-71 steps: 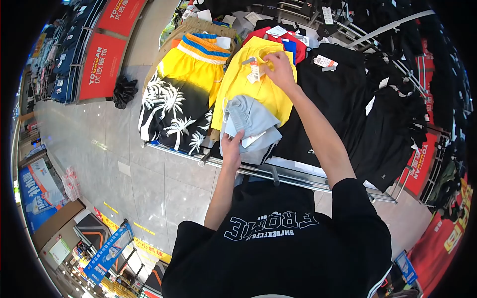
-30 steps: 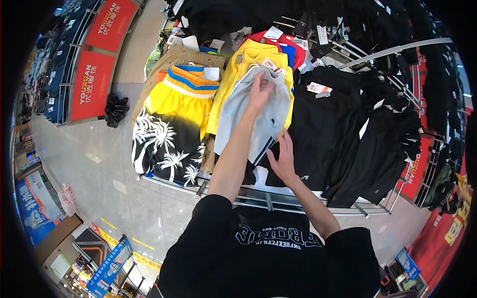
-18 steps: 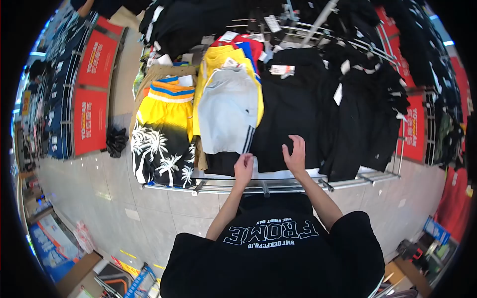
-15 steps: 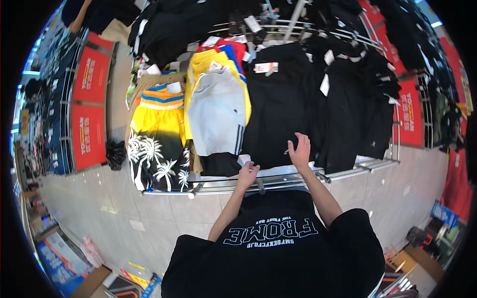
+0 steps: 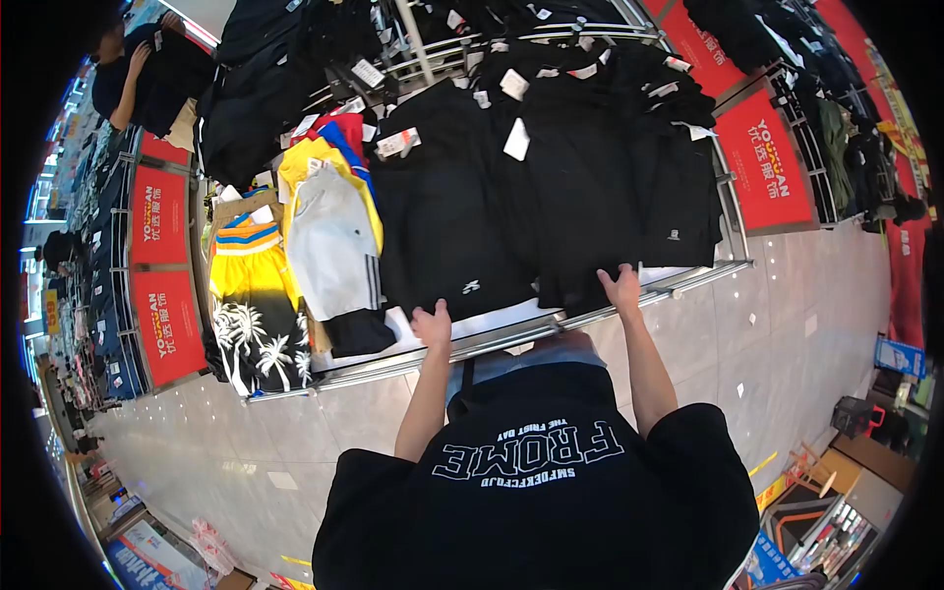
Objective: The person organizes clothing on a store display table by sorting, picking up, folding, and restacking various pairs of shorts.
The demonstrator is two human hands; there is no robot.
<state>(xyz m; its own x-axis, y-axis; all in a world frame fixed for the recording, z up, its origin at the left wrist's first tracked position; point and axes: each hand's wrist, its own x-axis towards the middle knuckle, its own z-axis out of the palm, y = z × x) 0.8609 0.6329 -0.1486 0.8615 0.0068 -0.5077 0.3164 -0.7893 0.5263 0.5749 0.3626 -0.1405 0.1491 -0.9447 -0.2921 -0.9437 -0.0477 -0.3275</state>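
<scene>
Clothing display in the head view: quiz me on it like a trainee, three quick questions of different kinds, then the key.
1. Multiple choice: what lies on top of the yellow shorts?
a) a red garment
b) the grey shorts
c) a blue garment

2. True or false: in the head view, the palm-tree shorts lie to the left of the grey shorts.

3. Fill in the colour: the right hand is at the lower edge of a ____ garment.

Key: 1 b; 2 true; 3 black.
</scene>
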